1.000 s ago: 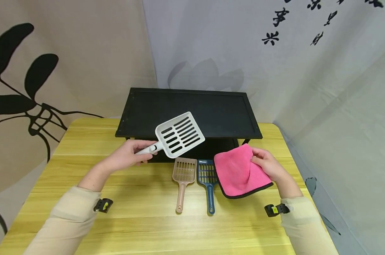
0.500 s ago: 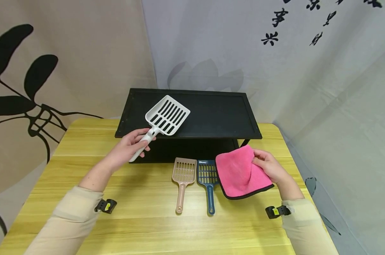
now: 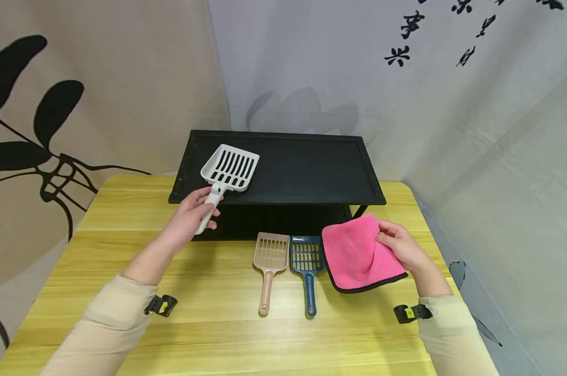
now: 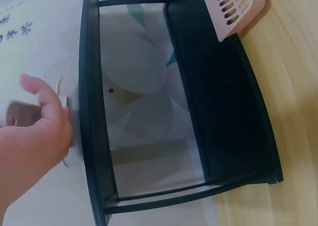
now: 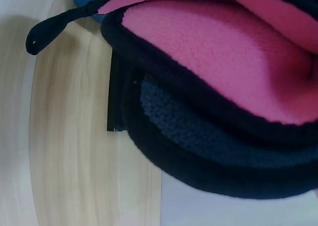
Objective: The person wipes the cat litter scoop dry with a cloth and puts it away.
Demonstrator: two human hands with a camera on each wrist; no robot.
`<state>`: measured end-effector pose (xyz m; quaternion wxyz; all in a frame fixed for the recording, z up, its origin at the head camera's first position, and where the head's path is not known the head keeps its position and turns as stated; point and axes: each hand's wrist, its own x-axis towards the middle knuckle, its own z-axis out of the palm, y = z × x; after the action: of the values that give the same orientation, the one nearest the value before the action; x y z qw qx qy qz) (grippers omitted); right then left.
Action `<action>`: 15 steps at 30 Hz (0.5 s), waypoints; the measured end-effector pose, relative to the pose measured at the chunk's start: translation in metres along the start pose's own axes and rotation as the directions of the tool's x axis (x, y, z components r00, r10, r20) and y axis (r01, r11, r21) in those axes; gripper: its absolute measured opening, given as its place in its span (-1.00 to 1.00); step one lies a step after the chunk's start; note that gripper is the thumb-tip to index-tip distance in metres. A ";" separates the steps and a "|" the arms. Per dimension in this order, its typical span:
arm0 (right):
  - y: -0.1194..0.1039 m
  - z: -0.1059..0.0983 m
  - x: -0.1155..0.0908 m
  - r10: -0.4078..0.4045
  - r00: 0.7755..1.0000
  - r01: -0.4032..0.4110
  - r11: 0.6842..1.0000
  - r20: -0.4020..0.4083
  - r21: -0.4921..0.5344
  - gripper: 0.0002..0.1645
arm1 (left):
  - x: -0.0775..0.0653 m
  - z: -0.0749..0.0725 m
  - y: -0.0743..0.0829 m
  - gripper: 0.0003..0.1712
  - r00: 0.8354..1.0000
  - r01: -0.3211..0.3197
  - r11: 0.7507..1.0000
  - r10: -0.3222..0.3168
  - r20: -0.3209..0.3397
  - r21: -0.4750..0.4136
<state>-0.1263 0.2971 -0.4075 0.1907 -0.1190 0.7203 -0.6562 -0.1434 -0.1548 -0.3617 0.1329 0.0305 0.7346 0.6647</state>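
Note:
In the head view my left hand (image 3: 191,214) grips the handle of a white slotted litter scoop (image 3: 231,166), its head over the left part of the black rack's top shelf (image 3: 302,167). The left wrist view shows the same hand (image 4: 42,121) beside the shelf's edge, the scoop mostly hidden behind it. At the right, my right hand (image 3: 403,245) pinches a pink cloth (image 3: 354,256) with black edging above the table. Up close in the right wrist view, the cloth (image 5: 213,47) is folded, with a dark grey side and a hanging loop showing.
A beige litter scoop (image 3: 267,279) and a blue litter scoop (image 3: 310,292) lie side by side on the wooden table (image 3: 217,339), heads toward the rack. The rack's lower shelf (image 3: 283,220) sits behind them. A printed curtain (image 3: 302,62) hangs at the back.
My left hand has turned the white scoop more upright and carried it left and back over the top shelf. My right hand and the pink cloth have shifted slightly right.

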 end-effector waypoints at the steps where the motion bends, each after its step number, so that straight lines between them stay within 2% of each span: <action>1: 0.000 0.000 0.000 -0.005 1.000 0.005 1.000 0.004 0.004 -0.59 | 0.000 0.001 0.001 -0.37 1.000 0.014 1.000 -0.014 -0.002 -0.011; 5: 0.000 0.000 0.000 -0.020 1.000 0.019 1.000 0.013 0.014 -0.58 | 0.000 0.002 0.003 -0.33 0.998 0.061 0.998 -0.060 -0.018 0.014; 10: 0.001 0.001 0.000 -0.037 0.999 0.037 0.999 0.014 0.017 -0.56 | 0.000 0.004 0.003 -0.32 0.997 0.072 0.992 -0.068 -0.037 0.101; 15: 0.002 0.001 0.001 -0.038 0.999 0.037 0.999 0.029 0.032 -0.56 | -0.005 0.001 0.004 -0.30 0.995 0.093 0.991 -0.090 -0.033 0.097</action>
<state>-0.1261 0.2961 -0.4099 0.1909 -0.1391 0.7047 -0.6690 -0.1392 -0.1548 -0.3570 0.1511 -0.0062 0.7690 0.6212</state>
